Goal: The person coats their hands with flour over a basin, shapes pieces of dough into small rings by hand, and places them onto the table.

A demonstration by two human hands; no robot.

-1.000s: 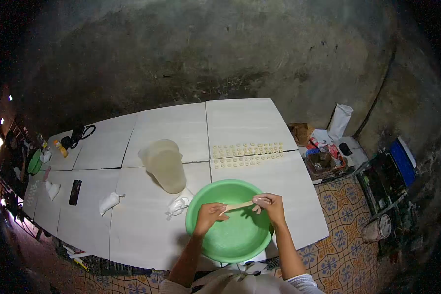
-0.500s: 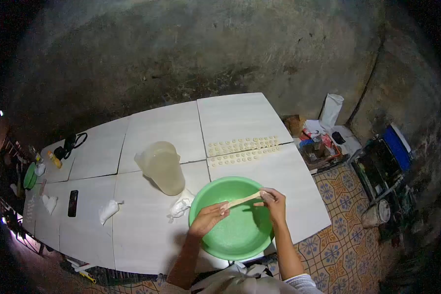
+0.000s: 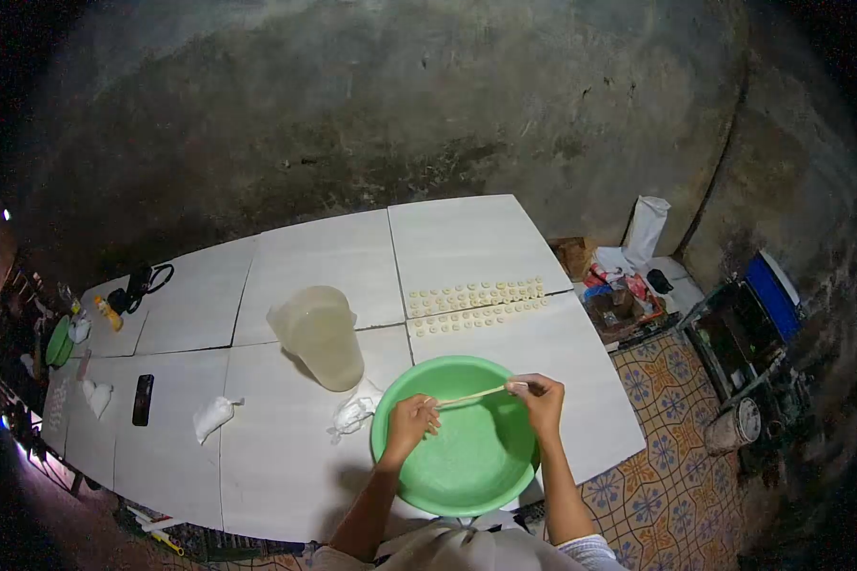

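A thin, pale strip of dough (image 3: 473, 395) is stretched between my two hands above a green plastic basin (image 3: 467, 462). My left hand (image 3: 412, 428) pinches its left end over the basin's left side. At the other end, my right hand (image 3: 541, 401) grips the strip between thumb and fingers near the right rim. Behind the basin, several small pale rings (image 3: 476, 306), dough-like in look, lie in rows on the white table (image 3: 300, 476).
A cloudy plastic pitcher (image 3: 324, 338) stands left of the basin. White plastic bags (image 3: 214, 417) and a phone (image 3: 143, 400) lie further left. Past the table's right edge are a cluttered box (image 3: 624, 305) and a bucket (image 3: 733, 425) on the tiled floor.
The dough strip looks thinner and more level than before. My left hand has curled more tightly around its end. The whole view has shifted slightly, with the table lower in it.
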